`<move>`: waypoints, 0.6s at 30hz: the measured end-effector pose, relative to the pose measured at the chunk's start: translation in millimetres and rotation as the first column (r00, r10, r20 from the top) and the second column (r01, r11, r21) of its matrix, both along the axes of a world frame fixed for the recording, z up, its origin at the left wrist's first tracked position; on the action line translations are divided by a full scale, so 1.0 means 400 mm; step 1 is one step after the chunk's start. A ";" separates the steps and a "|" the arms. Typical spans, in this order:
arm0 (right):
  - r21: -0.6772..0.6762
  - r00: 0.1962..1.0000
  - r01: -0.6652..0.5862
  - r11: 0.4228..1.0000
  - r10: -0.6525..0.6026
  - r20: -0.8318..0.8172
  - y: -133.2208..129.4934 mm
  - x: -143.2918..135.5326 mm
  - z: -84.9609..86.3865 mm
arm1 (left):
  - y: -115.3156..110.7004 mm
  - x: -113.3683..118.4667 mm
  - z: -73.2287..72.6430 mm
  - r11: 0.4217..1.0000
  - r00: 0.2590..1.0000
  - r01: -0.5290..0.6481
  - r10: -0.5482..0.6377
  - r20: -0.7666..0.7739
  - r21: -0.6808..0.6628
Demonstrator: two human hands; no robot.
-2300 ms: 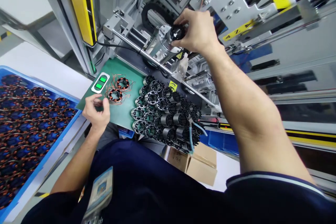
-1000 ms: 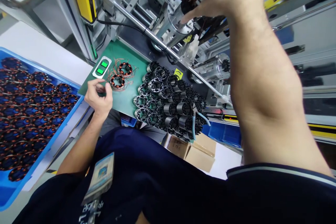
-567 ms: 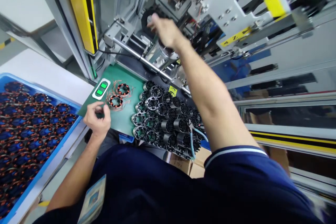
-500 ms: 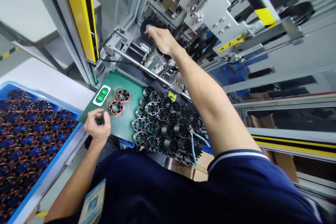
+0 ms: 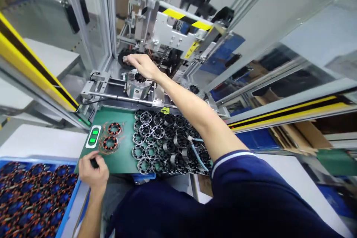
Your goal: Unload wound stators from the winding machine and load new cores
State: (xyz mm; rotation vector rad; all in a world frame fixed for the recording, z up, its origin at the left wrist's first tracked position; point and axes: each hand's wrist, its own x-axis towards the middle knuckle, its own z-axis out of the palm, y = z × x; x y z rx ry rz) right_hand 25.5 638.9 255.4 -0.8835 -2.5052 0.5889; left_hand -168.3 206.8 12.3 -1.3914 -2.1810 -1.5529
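The right hand [image 5: 142, 66] lies palm-down, fingers loosely spread, over the round silver machine fixture [image 5: 136, 86] holding a dark ring-shaped stator core [image 5: 138, 78], apparently seating it, while the left hand [image 5: 93, 171] pinches a small dark object on the green mat [image 5: 122, 152]; a clean withdrawal seems needed next.

black stator core [image 5: 138, 78], seated in round metal fixture [image 5: 134, 88]

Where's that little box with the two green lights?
The white box with two green lights lies on the green mat's left edge, just left of two copper-wound stators and above the left hand.
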 end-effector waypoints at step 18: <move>-0.115 0.860 0.449 0.886 -0.464 -0.213 -0.169 0.628 0.040 | 0.025 0.017 0.095 0.976 0.980 0.037 -0.077 -0.181 -0.215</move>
